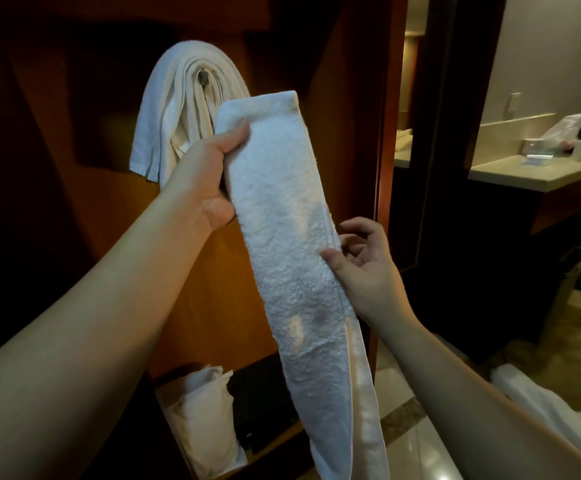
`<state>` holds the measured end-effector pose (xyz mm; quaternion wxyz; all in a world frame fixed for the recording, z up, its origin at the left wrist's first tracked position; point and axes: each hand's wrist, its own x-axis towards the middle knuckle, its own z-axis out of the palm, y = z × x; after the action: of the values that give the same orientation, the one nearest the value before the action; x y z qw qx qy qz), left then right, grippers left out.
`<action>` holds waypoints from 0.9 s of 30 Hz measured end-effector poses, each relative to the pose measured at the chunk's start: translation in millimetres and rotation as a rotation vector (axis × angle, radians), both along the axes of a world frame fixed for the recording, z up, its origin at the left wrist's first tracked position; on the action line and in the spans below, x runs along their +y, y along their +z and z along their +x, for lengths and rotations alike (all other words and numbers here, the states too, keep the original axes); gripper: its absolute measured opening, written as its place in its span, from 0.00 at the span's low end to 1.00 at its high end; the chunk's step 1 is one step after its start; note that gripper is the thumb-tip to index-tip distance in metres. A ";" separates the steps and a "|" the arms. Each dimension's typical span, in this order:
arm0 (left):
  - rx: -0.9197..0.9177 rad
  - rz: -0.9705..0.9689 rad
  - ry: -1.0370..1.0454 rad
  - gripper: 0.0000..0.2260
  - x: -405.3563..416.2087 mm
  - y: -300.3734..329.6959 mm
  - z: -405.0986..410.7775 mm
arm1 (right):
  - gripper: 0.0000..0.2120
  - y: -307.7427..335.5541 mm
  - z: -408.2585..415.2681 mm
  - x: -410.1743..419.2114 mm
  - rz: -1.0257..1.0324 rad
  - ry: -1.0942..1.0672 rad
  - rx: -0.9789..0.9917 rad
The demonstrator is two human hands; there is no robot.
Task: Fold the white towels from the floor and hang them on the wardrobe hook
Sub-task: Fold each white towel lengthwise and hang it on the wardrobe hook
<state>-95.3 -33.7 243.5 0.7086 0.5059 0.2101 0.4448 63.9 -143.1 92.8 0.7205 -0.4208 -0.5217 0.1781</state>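
A long, narrow folded white towel (292,244) hangs in front of me. My left hand (209,174) grips its upper end, thumb on the front. My right hand (361,268) pinches its right edge about halfway down, thumb on the front and fingers behind. Behind the towel's top, folded white towels (175,109) hang draped over the metal wardrobe hook (202,77) on the wooden back panel (316,57) of the wardrobe. More white cloth (538,407) lies on the floor at the lower right.
A white bag (202,414) sits in the wardrobe's bottom beside a dark box (265,403). A dark door frame (431,133) stands to the right. Beyond it is a counter (538,174) with a tissue box and a cup. Tiled floor (410,441) lies below.
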 end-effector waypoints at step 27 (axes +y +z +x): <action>0.110 0.187 0.142 0.11 8.0 -13.7 -0.2 | 0.05 -8.1 -8.2 4.7 -0.281 -0.079 -0.141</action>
<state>-95.5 -25.7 229.8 0.6126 0.5772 0.2417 0.4828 55.7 -138.4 84.7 0.6224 -0.5492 -0.5240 0.1908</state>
